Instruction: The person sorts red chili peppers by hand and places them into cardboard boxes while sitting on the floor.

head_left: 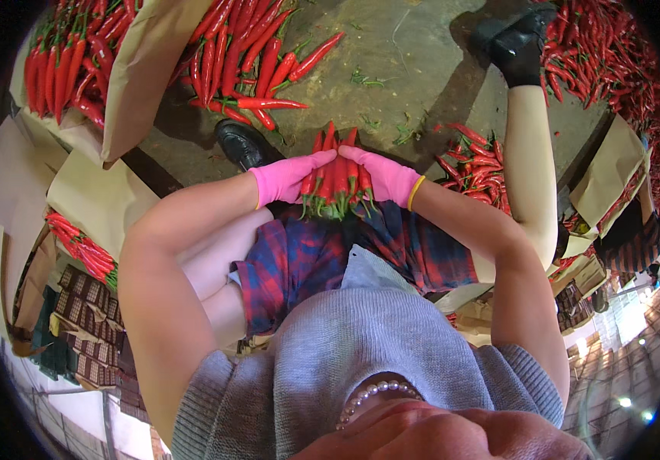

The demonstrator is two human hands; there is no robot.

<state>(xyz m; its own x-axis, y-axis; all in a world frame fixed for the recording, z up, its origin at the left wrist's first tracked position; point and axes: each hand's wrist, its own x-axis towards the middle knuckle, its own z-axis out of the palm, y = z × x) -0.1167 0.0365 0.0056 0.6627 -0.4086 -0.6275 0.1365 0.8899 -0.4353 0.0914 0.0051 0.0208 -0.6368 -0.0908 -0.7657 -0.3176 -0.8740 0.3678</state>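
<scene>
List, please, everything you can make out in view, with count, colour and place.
Held chillies: several, red and green, centre
Loose chillies: many, red, floor, upper left
Chilli pile: one, red, right of centre
Chilli heap: one, red, upper right
Boxed chillies: many, red, upper left
Chilli bunch: one, red, far left
Boxes: several, tan, left and right
Crates: several, brown, lower left
Leaf scraps: several, green, floor
Floor: one, grey, top
Necklace: one, white, neck
Top: one, grey, lower centre
Shorts: one, red-blue plaid, centre
Shoes: two, black, left and upper right
Legs: two, bare, either side
Arms: two, bare, either side
Left hand: one, pink glove, on held chillies
Right hand: one, pink glove, on held chillies
</scene>
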